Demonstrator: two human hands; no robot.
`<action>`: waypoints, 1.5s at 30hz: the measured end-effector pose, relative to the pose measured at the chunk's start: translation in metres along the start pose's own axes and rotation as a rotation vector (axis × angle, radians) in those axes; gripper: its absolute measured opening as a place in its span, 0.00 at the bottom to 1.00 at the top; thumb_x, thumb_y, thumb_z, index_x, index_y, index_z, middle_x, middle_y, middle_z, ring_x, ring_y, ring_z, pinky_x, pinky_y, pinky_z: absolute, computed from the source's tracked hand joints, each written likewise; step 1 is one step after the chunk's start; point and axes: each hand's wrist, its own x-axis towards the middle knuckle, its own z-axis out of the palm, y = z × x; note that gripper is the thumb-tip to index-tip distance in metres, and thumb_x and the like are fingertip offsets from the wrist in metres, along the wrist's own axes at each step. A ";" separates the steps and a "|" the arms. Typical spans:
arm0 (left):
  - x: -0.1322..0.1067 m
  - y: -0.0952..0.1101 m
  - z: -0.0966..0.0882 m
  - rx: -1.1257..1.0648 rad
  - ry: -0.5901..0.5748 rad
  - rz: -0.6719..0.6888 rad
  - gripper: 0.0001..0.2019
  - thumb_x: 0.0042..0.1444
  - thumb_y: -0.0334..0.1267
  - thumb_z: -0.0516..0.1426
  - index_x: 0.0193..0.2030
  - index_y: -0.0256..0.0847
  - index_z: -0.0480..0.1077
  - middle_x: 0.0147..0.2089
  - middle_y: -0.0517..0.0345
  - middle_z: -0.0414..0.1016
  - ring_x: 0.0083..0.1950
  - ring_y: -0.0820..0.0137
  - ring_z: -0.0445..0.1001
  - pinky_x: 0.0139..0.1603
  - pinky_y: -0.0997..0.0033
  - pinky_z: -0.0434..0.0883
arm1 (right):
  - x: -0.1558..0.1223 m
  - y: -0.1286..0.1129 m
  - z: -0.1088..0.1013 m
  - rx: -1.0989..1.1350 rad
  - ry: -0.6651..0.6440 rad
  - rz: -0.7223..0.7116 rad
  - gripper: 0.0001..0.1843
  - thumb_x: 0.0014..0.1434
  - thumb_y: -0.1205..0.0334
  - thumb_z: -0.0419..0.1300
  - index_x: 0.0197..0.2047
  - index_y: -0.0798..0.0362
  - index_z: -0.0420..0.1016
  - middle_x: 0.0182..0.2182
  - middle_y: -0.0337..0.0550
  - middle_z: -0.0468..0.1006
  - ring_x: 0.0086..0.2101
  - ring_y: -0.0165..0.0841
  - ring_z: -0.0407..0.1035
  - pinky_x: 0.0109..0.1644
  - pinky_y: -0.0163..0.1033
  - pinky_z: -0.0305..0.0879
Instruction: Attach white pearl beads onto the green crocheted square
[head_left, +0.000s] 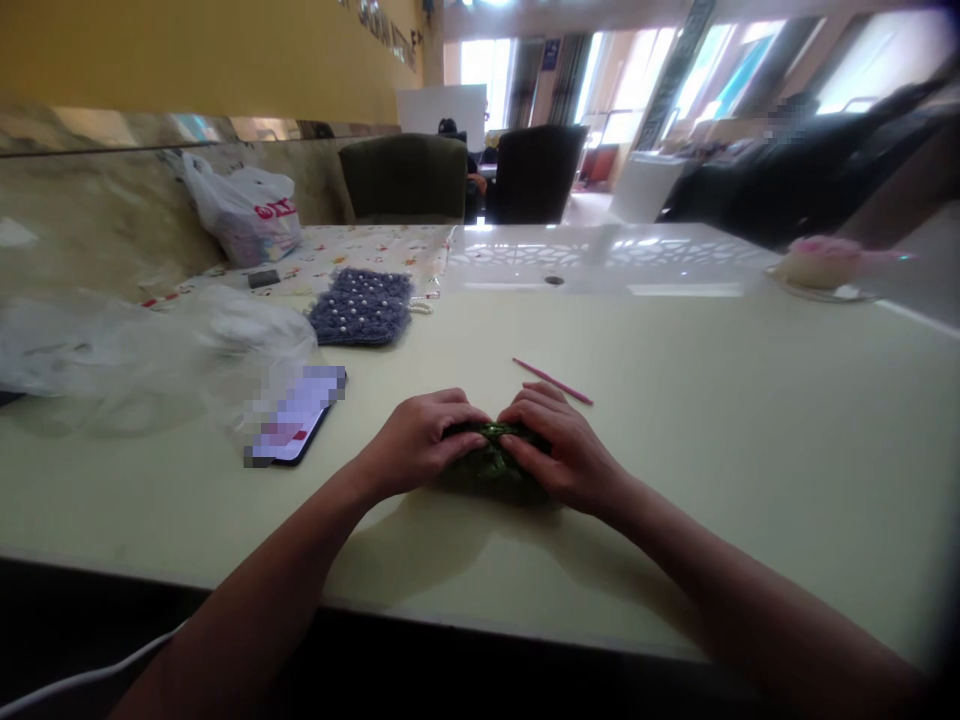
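Both hands meet over a dark green piece of what looks like yarn work (495, 468), held just above or on the table in front of me. My left hand (431, 435) pinches its upper edge between thumb and fingers from the left. From the right, my right hand (562, 440) grips the same edge, its thumb close to the left thumb. The palms and fingers cover both ends of the piece. Just beyond the right hand lies a thin pink stick, like a crochet hook (553, 381), touching neither hand.
Left of my hands lie a lit phone (300, 415) and a crumpled clear plastic bag (225, 340). Farther back are a fuzzy grey-blue pouch with pearls (364, 308) and a white carrier bag (247, 215). A bowl with something pink (821, 262) stands far right, and chairs (405, 178) beyond the table.
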 end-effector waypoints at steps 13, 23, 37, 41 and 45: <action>0.001 -0.004 0.000 -0.066 -0.101 0.000 0.10 0.60 0.37 0.59 0.45 0.33 0.76 0.39 0.55 0.74 0.39 0.72 0.73 0.43 0.76 0.67 | -0.004 0.002 0.000 0.150 -0.130 0.107 0.05 0.65 0.63 0.55 0.36 0.51 0.70 0.29 0.40 0.69 0.35 0.35 0.65 0.41 0.43 0.62; 0.001 -0.007 -0.003 -0.071 -0.177 0.031 0.11 0.61 0.36 0.58 0.47 0.35 0.73 0.43 0.52 0.74 0.43 0.70 0.73 0.46 0.75 0.68 | -0.007 0.011 0.004 0.171 -0.142 0.140 0.03 0.64 0.60 0.57 0.37 0.47 0.71 0.31 0.41 0.73 0.35 0.38 0.68 0.42 0.50 0.66; 0.002 -0.005 -0.002 -0.133 -0.134 0.022 0.09 0.60 0.35 0.57 0.44 0.34 0.74 0.38 0.55 0.71 0.38 0.71 0.71 0.42 0.74 0.67 | 0.000 0.003 -0.004 0.267 -0.163 0.174 0.04 0.64 0.65 0.56 0.36 0.52 0.71 0.31 0.41 0.71 0.36 0.34 0.65 0.40 0.41 0.63; 0.003 -0.004 -0.001 -0.148 -0.129 -0.001 0.07 0.60 0.33 0.57 0.43 0.35 0.74 0.37 0.56 0.70 0.37 0.72 0.70 0.41 0.73 0.67 | 0.000 0.000 -0.004 0.268 -0.134 0.194 0.03 0.62 0.67 0.57 0.35 0.53 0.70 0.29 0.40 0.70 0.35 0.33 0.63 0.39 0.39 0.61; 0.003 -0.002 0.002 -0.129 -0.116 -0.017 0.06 0.59 0.32 0.57 0.42 0.36 0.74 0.37 0.57 0.71 0.37 0.72 0.70 0.40 0.73 0.66 | -0.002 0.000 -0.004 0.262 -0.132 0.214 0.03 0.61 0.68 0.57 0.34 0.53 0.68 0.29 0.39 0.69 0.34 0.32 0.63 0.38 0.37 0.60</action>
